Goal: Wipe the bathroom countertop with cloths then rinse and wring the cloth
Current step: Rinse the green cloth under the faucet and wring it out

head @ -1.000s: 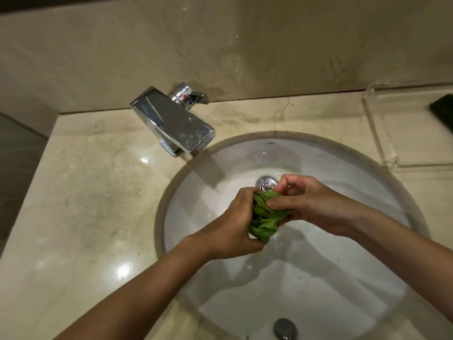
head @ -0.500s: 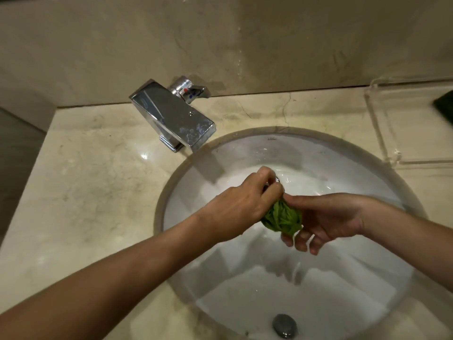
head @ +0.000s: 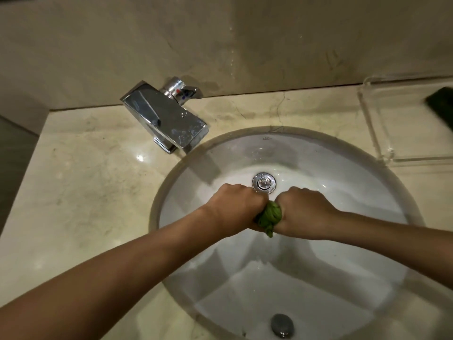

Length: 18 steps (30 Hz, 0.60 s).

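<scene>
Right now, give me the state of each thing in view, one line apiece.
Crumpled green cloth, twisted into a tight wad between both fists, above the basin.
Left hand, gripping the cloth's left end.
Right hand, gripping its right end.
Boxy chrome tap, no water seen running; spotted with droplets.
White oval sink basin, looks wet.
Round chrome drain fitting, open or plugged cannot be told.
Clear acrylic tray, resting on the beige marble countertop.
</scene>
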{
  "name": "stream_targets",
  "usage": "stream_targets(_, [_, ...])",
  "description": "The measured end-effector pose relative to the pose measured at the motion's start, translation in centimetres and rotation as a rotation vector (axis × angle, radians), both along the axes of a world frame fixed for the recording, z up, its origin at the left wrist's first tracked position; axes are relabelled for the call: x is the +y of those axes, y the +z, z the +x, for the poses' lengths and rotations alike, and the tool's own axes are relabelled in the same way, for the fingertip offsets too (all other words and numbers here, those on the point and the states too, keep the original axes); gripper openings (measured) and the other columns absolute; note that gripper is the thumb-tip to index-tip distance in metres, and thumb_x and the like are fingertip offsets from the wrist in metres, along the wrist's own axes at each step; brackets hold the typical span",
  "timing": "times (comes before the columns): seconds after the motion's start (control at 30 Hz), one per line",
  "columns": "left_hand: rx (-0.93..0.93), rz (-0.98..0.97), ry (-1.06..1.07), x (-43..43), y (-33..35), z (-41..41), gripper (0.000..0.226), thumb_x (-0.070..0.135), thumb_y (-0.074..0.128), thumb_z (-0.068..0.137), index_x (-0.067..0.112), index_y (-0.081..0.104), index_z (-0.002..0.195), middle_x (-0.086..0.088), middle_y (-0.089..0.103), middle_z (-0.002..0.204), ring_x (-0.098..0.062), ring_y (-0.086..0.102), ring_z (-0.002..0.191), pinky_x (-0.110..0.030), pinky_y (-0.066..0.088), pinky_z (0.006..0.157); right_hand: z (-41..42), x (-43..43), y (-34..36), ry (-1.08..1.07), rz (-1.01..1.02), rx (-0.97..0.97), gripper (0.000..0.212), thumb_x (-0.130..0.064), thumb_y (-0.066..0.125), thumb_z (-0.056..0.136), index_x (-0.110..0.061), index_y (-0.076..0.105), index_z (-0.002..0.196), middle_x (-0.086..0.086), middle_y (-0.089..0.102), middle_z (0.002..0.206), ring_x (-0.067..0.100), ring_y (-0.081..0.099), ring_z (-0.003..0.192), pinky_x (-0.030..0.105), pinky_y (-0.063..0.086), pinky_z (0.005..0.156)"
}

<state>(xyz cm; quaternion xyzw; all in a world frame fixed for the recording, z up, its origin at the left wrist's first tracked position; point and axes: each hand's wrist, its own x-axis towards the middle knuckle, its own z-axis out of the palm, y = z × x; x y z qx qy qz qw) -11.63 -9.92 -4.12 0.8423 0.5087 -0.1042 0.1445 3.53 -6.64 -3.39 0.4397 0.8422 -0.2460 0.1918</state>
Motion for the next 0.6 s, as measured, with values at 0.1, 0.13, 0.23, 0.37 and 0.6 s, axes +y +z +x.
stream_targets(0.1, [-0.311, -0.385, 0.235, 0.5, 0.1, -0.3, 0.039, 0.048, 0.071, 0.078, 0.014, 0.054, 0.077, 0.005, 0.049, 0.061, -0.017, 0.046, 0.063, -0.027, 0.032, 0.055, 0.6, 0.8, -0.7, 0.357, 0.428, 0.111, 0.033, -0.029, 0.058, 0.072, -0.020, 0.031, 0.055, 0.001, 0.054, 0.059, 0.025, 0.053, 0.054, 0.023, 0.013, 0.046])
stream_targets(0.13, [-0.419, -0.496, 0.296, 0.6, -0.1, -0.5, 0.039, 0.045, 0.075, 0.076, 0.012, 0.054, 0.071, 0.005, 0.046, 0.055, -0.014, 0.043, 0.056, -0.024, 0.033, 0.053, 0.8, 1.0, -0.8, 0.439, 0.487, 0.147, 0.036, -0.024, 0.062, 0.059, -0.020, 0.028, 0.051, 0.002, 0.050, 0.048, 0.024, 0.049, 0.041, 0.019, 0.005, 0.047])
stream_targets(0.23, [-0.644, -0.837, 0.440, 0.1, -0.3, -0.7, 0.034, 0.033, 0.075, 0.070, 0.008, 0.054, 0.064, 0.004, 0.044, 0.050, -0.012, 0.035, 0.047, -0.020, 0.032, 0.048, 1.2, 1.7, -2.0, 0.541, 0.448, 0.208, 0.037, -0.011, 0.069, 0.038, -0.021, 0.033, 0.045, 0.001, 0.041, 0.036, 0.023, 0.039, 0.029, 0.018, 0.006, 0.049])
stream_targets(0.37, [-0.506, -0.649, 0.361, -0.4, -1.0, -0.4, 0.019, 0.018, 0.071, 0.082, 0.006, 0.056, 0.076, -0.011, 0.059, 0.073, -0.024, 0.051, 0.068, -0.032, 0.044, 0.066, 1.0, 1.2, -1.9, 0.475, 0.471, 0.153, 0.048, -0.008, 0.071, 0.030, -0.022, 0.028, 0.046, 0.001, 0.044, 0.038, 0.023, 0.040, 0.031, 0.017, 0.002, 0.051])
stream_targets(0.6, [-0.583, -0.580, 0.433, -2.0, -0.3, -2.0, 0.040, 0.025, 0.071, 0.082, 0.010, 0.042, 0.105, 0.000, 0.057, 0.095, -0.020, 0.057, 0.086, -0.034, 0.047, 0.074, 2.1, 2.4, 1.5, 0.015, -0.524, 0.185, 0.044, -0.028, 0.079, 0.069, -0.021, 0.051, 0.102, -0.003, 0.059, 0.097, 0.016, 0.057, 0.085, 0.026, 0.045, 0.068])
